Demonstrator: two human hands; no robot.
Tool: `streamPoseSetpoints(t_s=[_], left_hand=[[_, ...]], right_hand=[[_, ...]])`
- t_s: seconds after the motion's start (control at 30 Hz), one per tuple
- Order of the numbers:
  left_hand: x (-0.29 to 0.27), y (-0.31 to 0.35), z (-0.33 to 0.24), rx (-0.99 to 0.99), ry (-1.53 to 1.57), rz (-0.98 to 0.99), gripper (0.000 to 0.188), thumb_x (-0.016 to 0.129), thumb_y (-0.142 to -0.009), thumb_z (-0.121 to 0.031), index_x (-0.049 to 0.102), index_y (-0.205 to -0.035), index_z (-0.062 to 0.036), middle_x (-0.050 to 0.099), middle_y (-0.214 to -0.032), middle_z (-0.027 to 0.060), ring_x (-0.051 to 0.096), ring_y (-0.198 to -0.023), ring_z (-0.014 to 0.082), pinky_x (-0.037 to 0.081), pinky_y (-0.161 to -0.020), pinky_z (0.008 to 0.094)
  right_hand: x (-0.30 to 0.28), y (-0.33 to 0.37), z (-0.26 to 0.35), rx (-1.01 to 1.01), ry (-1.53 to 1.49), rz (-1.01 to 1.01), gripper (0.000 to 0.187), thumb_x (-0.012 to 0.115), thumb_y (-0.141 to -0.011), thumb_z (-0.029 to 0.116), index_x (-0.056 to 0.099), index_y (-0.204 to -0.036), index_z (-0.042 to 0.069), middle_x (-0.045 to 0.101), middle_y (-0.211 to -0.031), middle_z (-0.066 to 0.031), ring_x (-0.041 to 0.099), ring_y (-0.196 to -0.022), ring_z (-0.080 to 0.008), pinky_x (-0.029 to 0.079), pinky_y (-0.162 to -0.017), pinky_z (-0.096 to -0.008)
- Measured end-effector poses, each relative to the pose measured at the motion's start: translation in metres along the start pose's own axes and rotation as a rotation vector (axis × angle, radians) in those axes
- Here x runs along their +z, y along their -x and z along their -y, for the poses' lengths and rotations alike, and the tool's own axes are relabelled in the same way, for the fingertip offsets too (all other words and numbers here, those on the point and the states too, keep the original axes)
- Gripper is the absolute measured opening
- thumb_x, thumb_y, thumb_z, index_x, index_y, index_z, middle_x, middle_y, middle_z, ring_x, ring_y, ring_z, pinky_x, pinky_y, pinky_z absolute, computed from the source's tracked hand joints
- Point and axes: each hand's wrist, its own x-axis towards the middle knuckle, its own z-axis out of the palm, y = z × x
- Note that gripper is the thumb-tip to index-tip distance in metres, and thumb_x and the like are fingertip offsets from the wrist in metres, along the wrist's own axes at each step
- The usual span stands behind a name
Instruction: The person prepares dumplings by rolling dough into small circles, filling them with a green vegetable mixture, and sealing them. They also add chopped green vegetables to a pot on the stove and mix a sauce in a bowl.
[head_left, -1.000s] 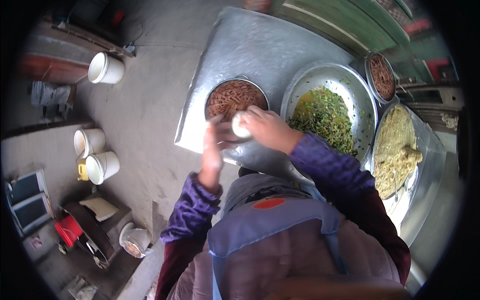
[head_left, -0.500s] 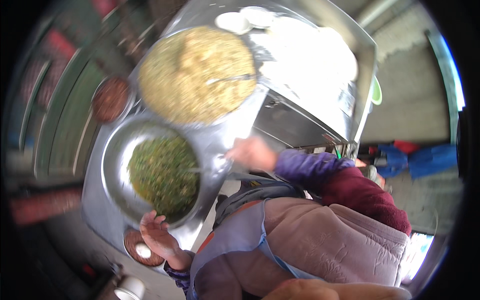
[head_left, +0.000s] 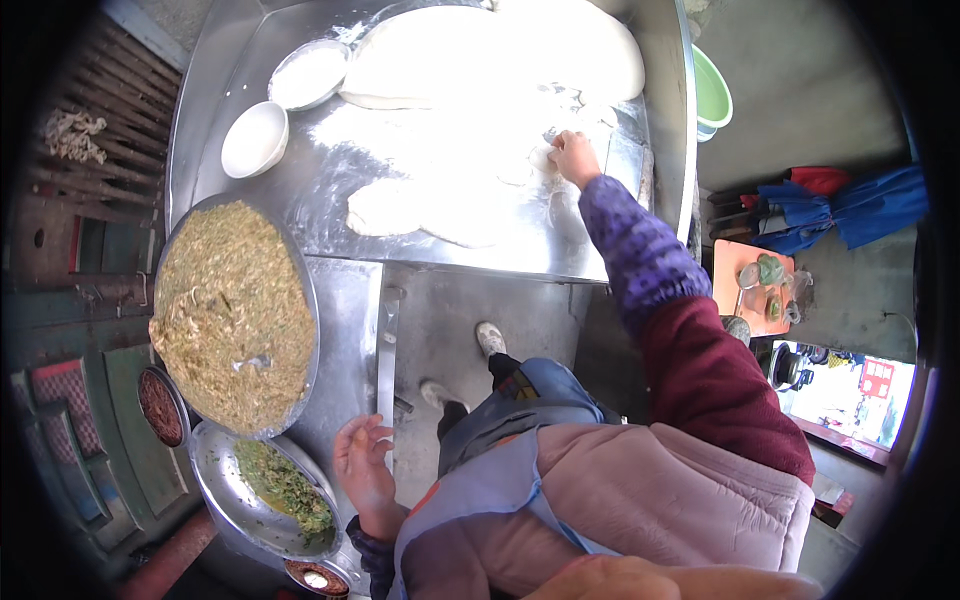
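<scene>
My right hand (head_left: 575,158) reaches down to the floured steel worktop (head_left: 330,235), its fingertips pressed together at the edge of a small pale piece that glare washes out. Whether they grip it is hard to make out. A long piece of white dough (head_left: 385,208) lies near the worktop's front edge, and a large mass of dough (head_left: 600,50) rests at the back. My left hand (head_left: 365,462) is raised with fingers loosely curled and apart, holding nothing. Nearest to it are a steel bowl (head_left: 215,470) of chopped green filling and a wide basin of yellowish filling (head_left: 235,310) with a spoon in it.
Two white bowls (head_left: 255,140) stand at the worktop's left side, the farther one holding white powder. Small bowls of reddish-brown stuff (head_left: 160,405) flank the filling bowls. A raised steel wall (head_left: 685,130) edges the worktop's right side; beyond it is a green basin (head_left: 713,90).
The view has swung right toward the worktop. My right hand has moved from beside the green filling to the floured surface. My left hand stays raised, now farther from the filling bowl.
</scene>
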Motion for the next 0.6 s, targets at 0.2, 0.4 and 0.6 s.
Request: streamPoseSetpoints(t_s=[0.2, 0.4, 0.6], left_hand=[[0.041, -0.023, -0.001, -0.052, -0.065, 0.047, 0.024, 0.055, -0.092, -0.014, 0.055, -0.111, 0.0024, 0.063, -0.100, 0.0154, 0.063, -0.081, 0.0182, 0.048, -0.065, 0.0231], [0.086, -0.054, 0.008, -0.111, -0.121, 0.162, 0.021, 0.054, -0.093, -0.013, 0.056, -0.109, 0.0007, 0.064, -0.100, 0.0135, 0.062, -0.080, 0.0170, 0.047, -0.066, 0.0252], [0.112, -0.070, 0.018, -0.197, -0.186, 0.277, 0.021, 0.055, -0.093, -0.014, 0.057, -0.107, 0.0000, 0.064, -0.099, 0.0121, 0.061, -0.081, 0.0160, 0.047, -0.068, 0.0258]], right_hand=[[-0.079, 0.077, -0.008, 0.518, -0.764, 0.388, 0.021, 0.065, -0.079, 0.009, 0.058, -0.095, -0.003, 0.060, -0.078, -0.0128, 0.060, -0.069, -0.0232, 0.049, -0.068, -0.0326], [-0.066, 0.075, 0.012, -0.062, -0.270, -0.183, 0.048, 0.065, -0.084, 0.023, 0.049, -0.124, 0.003, 0.046, -0.128, -0.0227, 0.045, -0.119, -0.0362, 0.036, -0.101, -0.0441], [-0.041, 0.080, 0.017, -0.294, 0.225, 0.255, 0.080, 0.055, -0.083, 0.057, 0.031, -0.143, 0.009, 0.022, -0.150, -0.0175, 0.016, -0.141, -0.0359, 0.013, -0.111, -0.0559]])
